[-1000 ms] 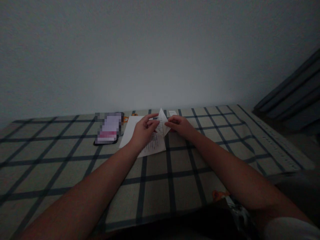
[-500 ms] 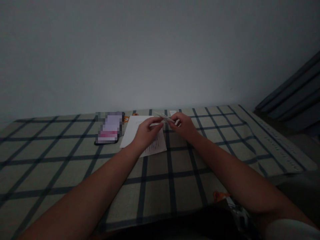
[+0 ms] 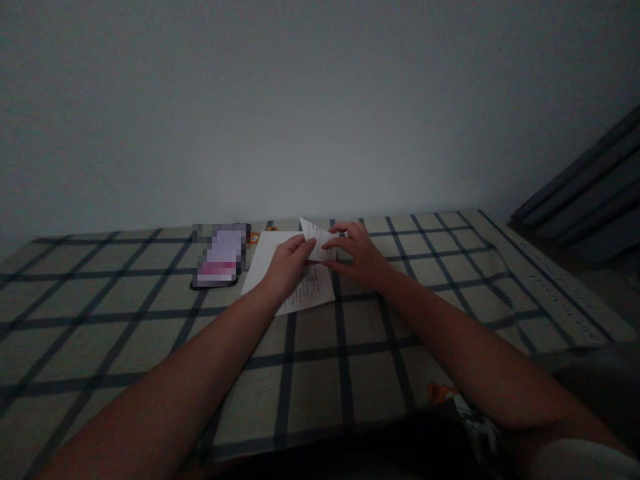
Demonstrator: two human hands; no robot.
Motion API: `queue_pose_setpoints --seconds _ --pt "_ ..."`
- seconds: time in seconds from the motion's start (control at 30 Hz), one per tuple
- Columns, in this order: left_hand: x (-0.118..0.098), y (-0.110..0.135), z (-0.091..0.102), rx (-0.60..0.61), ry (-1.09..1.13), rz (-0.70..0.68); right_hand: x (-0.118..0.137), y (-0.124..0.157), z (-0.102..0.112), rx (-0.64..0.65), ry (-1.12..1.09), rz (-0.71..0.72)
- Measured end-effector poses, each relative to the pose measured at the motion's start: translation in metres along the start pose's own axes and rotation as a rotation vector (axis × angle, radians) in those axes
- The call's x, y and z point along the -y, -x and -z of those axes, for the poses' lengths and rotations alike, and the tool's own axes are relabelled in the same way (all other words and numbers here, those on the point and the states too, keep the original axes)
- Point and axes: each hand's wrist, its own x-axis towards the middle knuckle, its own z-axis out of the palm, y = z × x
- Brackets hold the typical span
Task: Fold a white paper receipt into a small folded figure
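Note:
My left hand point(image 3: 289, 267) pinches a small folded piece of paper point(image 3: 319, 240) between thumb and fingers, above printed sheets. Lines of print show on its near face, and one pointed corner sticks up at the top left. At the right side of the folded paper is my right hand point(image 3: 359, 257), its fingers spread. Its fingertips overlap the paper's right edge; whether they press on it I cannot tell. Beneath the left hand lie white paper sheets point(image 3: 263, 252), one with rows of print, partly covered by the hand and wrist.
A phone point(image 3: 223, 257) with a blurred screen lies left of the sheets. Beneath everything is a checked cloth point(image 3: 313, 373), reaching back to a plain wall point(image 3: 320, 120). A dark curtain point(image 3: 590, 180) hangs at the right.
The folded paper was seen nearly edge-on between both hands; now its printed face is turned towards me. My right hand's fingers have spread from a pinch, while my left hand keeps its hold.

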Motion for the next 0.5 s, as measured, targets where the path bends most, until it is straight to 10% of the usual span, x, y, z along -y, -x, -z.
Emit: queue_pose_setpoints --seconds 0.5 --pt "0.0017 -0.0013 0.0010 -0.037 0.054 0.079 -0.0016 0.0005 0.0021 0.052 -0.068 0.057"
